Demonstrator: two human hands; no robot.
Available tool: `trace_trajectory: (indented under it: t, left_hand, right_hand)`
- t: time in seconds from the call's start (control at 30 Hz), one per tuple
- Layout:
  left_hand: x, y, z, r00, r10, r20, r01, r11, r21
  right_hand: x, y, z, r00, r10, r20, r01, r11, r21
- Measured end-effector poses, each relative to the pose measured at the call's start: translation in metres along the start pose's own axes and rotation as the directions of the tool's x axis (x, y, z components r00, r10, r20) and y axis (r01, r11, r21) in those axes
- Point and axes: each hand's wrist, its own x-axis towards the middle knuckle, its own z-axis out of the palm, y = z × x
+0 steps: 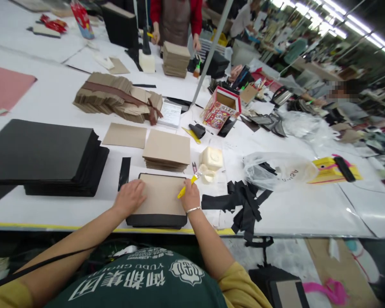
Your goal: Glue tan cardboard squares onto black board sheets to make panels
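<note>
A beige cardboard sheet [162, 194] lies on a black panel [157, 220] near the table's front edge; black shows along its near side. My left hand [130, 199] is closed at the sheet's left edge, fingers bent over it. At the right edge, my right hand [190, 197] grips a yellow-handled brush [186, 187], its bristles pointing away from me. Those bristles are close to a white tub [208, 174] of pale paste, in front of a cream block-shaped container [211, 157]. Small snips [194, 167] lie beside the container.
Stacked black panels [41, 149] stand at left, cut cardboard [167, 149] just beyond my work. Black strips [245, 203] and a plastic bag [276, 169] lie to the right. Farther back are tied cardboard pieces [112, 96], a red box [221, 107], a metal pole [211, 51] and a co-worker [176, 21].
</note>
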Motion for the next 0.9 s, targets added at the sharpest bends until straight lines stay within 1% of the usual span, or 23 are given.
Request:
trace_trajectory:
  t: [0.03, 0.07, 0.13, 0.2, 0.23, 0.3, 0.37, 0.47, 0.5, 0.53, 0.6, 0.67, 0.73, 0.77, 0.83, 0.9]
  left_hand:
    - [0.001, 0.007, 0.006, 0.997, 0.067, -0.042, -0.068, 0.997, -0.021]
    - [0.003, 0.014, 0.014, 0.990, 0.127, -0.059, -0.129, 0.991, -0.033]
    - [0.005, 0.024, 0.028, 0.977, 0.212, -0.034, -0.214, 0.976, -0.036]
    - [0.007, 0.029, 0.037, 0.970, 0.242, 0.009, -0.242, 0.970, -0.032]
    - [0.007, 0.030, 0.038, 0.970, 0.242, 0.026, -0.241, 0.970, -0.030]
    - [0.006, 0.029, 0.035, 0.970, 0.239, 0.051, -0.237, 0.971, -0.034]
    - [0.000, 0.028, 0.027, 0.967, 0.246, 0.061, -0.243, 0.969, -0.045]
    - [-0.013, 0.031, 0.019, 0.957, 0.284, 0.056, -0.279, 0.957, -0.079]
    - [-0.018, 0.033, 0.019, 0.951, 0.304, 0.055, -0.298, 0.949, -0.098]
    - [-0.022, 0.035, 0.019, 0.943, 0.327, 0.057, -0.319, 0.940, -0.121]
    - [-0.028, 0.037, 0.022, 0.930, 0.364, 0.057, -0.351, 0.922, -0.164]
    - [-0.031, 0.038, 0.026, 0.925, 0.376, 0.049, -0.361, 0.913, -0.189]
    - [-0.032, 0.036, 0.029, 0.924, 0.382, 0.037, -0.367, 0.908, -0.202]
    - [-0.031, 0.036, 0.031, 0.922, 0.385, 0.031, -0.371, 0.906, -0.205]
    - [-0.031, 0.034, 0.034, 0.920, 0.390, 0.022, -0.377, 0.902, -0.210]
    - [-0.031, 0.034, 0.037, 0.919, 0.395, 0.023, -0.382, 0.900, -0.208]
  right_hand:
    - [-0.003, -0.005, 0.007, 0.996, -0.079, -0.032, 0.081, 0.994, 0.067]
    - [-0.007, -0.010, 0.016, 0.986, -0.156, -0.062, 0.163, 0.978, 0.129]
    - [-0.012, -0.019, 0.035, 0.957, -0.270, -0.101, 0.285, 0.939, 0.192]
    - [-0.015, -0.023, 0.049, 0.941, -0.315, -0.121, 0.335, 0.916, 0.219]
    - [-0.016, -0.023, 0.053, 0.939, -0.319, -0.128, 0.341, 0.911, 0.232]
    - [-0.016, -0.021, 0.049, 0.942, -0.303, -0.141, 0.331, 0.905, 0.266]
    - [-0.015, -0.018, 0.033, 0.954, -0.263, -0.144, 0.296, 0.906, 0.302]
    - [-0.011, -0.019, -0.006, 0.986, -0.128, -0.110, 0.162, 0.894, 0.417]
    - [-0.007, -0.023, -0.019, 0.994, -0.068, -0.087, 0.102, 0.866, 0.490]
    - [-0.003, -0.030, -0.030, 0.998, -0.010, -0.057, 0.042, 0.816, 0.577]
    - [0.009, -0.051, -0.043, 0.996, 0.074, 0.051, -0.087, 0.681, 0.727]
    - [0.022, -0.077, -0.042, 0.979, 0.095, 0.181, -0.203, 0.562, 0.802]
    - [0.031, -0.102, -0.031, 0.957, 0.094, 0.273, -0.284, 0.492, 0.823]
    - [0.035, -0.111, -0.023, 0.951, 0.102, 0.293, -0.306, 0.470, 0.828]
    - [0.039, -0.118, -0.008, 0.945, 0.126, 0.302, -0.326, 0.452, 0.830]
    - [0.040, -0.111, 0.001, 0.941, 0.145, 0.304, -0.336, 0.467, 0.818]
